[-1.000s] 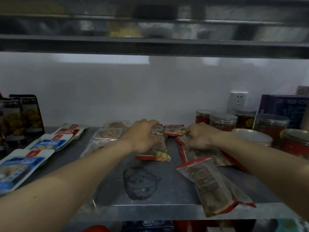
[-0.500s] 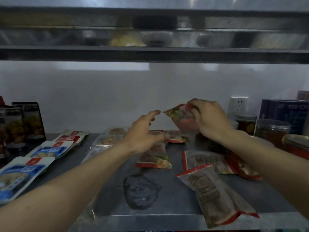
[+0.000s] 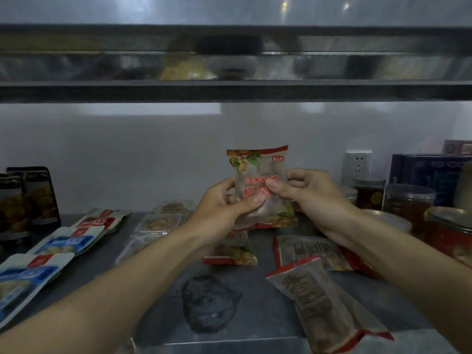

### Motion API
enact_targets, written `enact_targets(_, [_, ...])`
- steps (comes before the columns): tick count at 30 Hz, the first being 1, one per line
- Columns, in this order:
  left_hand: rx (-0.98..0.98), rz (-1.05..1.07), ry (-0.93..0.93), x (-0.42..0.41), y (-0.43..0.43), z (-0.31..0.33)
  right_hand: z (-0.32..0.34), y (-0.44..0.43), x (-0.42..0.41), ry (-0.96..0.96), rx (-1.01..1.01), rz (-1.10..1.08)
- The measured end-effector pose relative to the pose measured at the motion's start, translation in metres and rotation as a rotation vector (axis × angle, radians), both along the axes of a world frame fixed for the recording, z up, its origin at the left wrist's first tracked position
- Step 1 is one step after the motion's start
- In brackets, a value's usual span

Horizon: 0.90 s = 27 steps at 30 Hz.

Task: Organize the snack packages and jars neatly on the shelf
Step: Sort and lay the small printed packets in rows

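A clear snack packet with red edges and fruit print point(image 3: 258, 169) is held upright above the metal shelf point(image 3: 158, 297). My left hand point(image 3: 219, 208) pinches its lower left side, thumb across the front. My right hand point(image 3: 306, 195) pinches its right side. Below it lies a similar packet point(image 3: 233, 251) flat on the shelf. Two more red-edged packets lie at the right, one point(image 3: 314, 249) flat and one point(image 3: 327, 307) reaching over the front edge. Several clear packets point(image 3: 158, 223) lie at the middle left.
Blue-and-white packets point(image 3: 66, 242) lie in a row at the left, with dark upright pouches point(image 3: 28, 200) behind them. Several lidded jars point(image 3: 408, 203) and a dark box point(image 3: 434, 172) stand at the right. A wall socket point(image 3: 357, 162) sits behind. A dark stain point(image 3: 209, 302) marks the shelf.
My right hand lifted a packet off the shelf and turned it upright. My left hand rose from the packets on the shelf and took hold of its left side.
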<state>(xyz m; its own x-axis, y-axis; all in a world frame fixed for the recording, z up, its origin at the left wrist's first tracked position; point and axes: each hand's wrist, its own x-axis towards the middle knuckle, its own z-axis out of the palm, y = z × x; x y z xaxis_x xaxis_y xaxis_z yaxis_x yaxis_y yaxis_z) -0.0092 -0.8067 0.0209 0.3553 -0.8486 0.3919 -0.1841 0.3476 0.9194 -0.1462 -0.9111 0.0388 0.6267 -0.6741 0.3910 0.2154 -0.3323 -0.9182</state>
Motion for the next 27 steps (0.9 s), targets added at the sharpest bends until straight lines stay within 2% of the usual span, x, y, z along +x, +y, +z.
enact_targets(3, [0.053, 0.016, 0.041, -0.002, -0.001, 0.0, -0.003, 0.0, 0.003, -0.017, 0.055, -0.009])
enact_targets(8, [0.087, 0.114, 0.056, -0.003, -0.006, -0.002, -0.006, -0.001, 0.007, 0.085, 0.116, 0.004])
enact_targets(11, [0.156, 0.117, -0.002, -0.001, -0.005, 0.0, -0.006, -0.005, 0.009, 0.077, 0.138, -0.052])
enact_targets(13, [0.239, 0.217, -0.209, 0.005, -0.006, 0.0, -0.007, -0.013, 0.012, 0.105, 0.154, -0.139])
enact_targets(15, [0.314, 0.326, -0.606, 0.015, -0.004, -0.004, -0.01, -0.024, 0.014, 0.171, 0.169, -0.2])
enact_targets(17, [0.435, 0.296, -0.937, 0.026, -0.001, -0.009, -0.015, -0.034, 0.018, 0.253, 0.188, -0.213])
enact_targets(19, [0.619, 0.208, -1.163, 0.036, -0.001, -0.019, -0.024, -0.041, 0.023, 0.346, 0.176, -0.223])
enact_targets(22, [0.818, 0.149, -1.305, 0.042, -0.001, -0.033, -0.037, -0.047, 0.03, 0.453, 0.094, -0.266])
enact_targets(27, [0.849, 0.113, -1.331, 0.049, -0.001, -0.037, -0.038, -0.046, 0.033, 0.614, -0.093, -0.337])
